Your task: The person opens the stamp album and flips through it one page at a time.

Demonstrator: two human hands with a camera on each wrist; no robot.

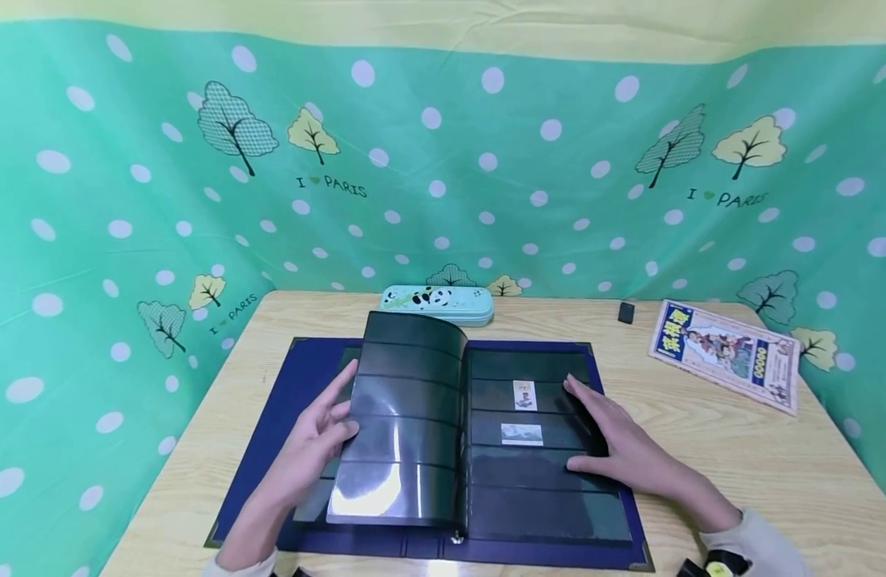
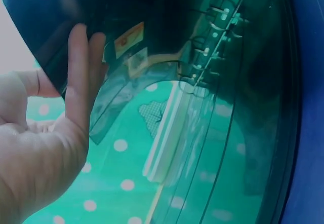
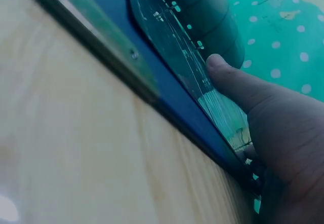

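Observation:
A stamp album with a dark blue cover (image 1: 277,425) lies spread on the table. My left hand (image 1: 309,445) pinches the outer edge of a raised black page (image 1: 402,401), the thumb on one face and fingers behind. That page bows upward from the ring binding (image 2: 223,13). On the right-hand page (image 1: 544,509), a small upright stamp (image 1: 525,395) sits in one strip and a wide grey stamp (image 1: 521,434) in the strip below. Along this page's outer edge rests my right hand (image 1: 630,449), thumb and fingers spread; some fingertips are hidden in the right wrist view.
Behind the album is a mint panda pencil case (image 1: 438,303). A small black object (image 1: 626,312) and a colourful printed booklet (image 1: 727,353) lie at the back right of the wooden table (image 1: 710,449). A green dotted cloth (image 1: 486,192) hangs around the table.

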